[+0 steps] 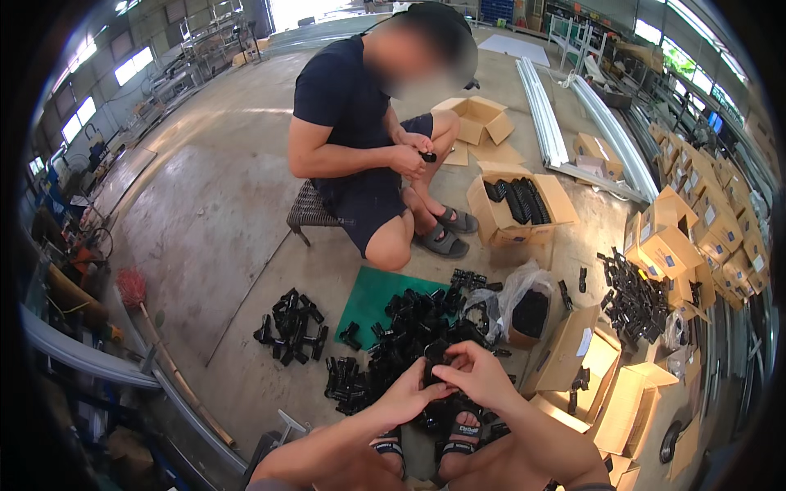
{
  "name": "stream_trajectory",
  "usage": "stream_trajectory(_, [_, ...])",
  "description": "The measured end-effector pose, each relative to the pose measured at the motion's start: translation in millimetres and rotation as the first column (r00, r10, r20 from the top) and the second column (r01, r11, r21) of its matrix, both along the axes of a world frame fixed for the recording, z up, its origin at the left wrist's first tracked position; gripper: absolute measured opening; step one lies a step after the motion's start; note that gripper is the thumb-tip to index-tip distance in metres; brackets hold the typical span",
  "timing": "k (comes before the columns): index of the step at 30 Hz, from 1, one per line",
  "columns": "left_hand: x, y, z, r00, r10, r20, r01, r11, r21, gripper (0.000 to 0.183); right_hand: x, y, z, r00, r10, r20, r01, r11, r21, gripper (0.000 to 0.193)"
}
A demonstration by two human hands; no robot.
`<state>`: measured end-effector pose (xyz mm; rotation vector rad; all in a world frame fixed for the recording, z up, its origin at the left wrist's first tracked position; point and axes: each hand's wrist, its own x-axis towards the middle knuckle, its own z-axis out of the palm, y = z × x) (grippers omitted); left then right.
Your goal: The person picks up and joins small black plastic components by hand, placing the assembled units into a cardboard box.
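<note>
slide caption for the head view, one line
Left hand and right hand hold a black part above a heap of black fittings, opposite a seated co-worker.

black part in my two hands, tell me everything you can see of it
The black part is small, dark and slightly shiny, perhaps plastic, though the material cannot be confirmed. Fingers cover much of it, so its full shape, finer parts and exact tilt cannot be made out. It is held between the left hand and the right hand, both touching it, and in the picture it appears against the heap of black fittings.
</note>
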<state>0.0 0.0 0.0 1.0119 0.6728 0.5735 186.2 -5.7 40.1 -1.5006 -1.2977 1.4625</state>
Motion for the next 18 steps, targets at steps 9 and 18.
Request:
stream_trajectory(9, [6.9,-0.7,37.7,0.998,0.061,-0.023,-0.063,0.99,-0.125,0.047,6.6,9.0,-8.6,0.98,-0.053,-0.194,0.05,0.999,-0.022,0.037])
stream_trajectory(18, [8.9,8.6,8.4,0.967,0.073,-0.245,-0.025,0.981,0.193,0.055,11.5,9.5,-11.9,0.994,-0.105,0.029,0.102,0.991,0.09,0.03])
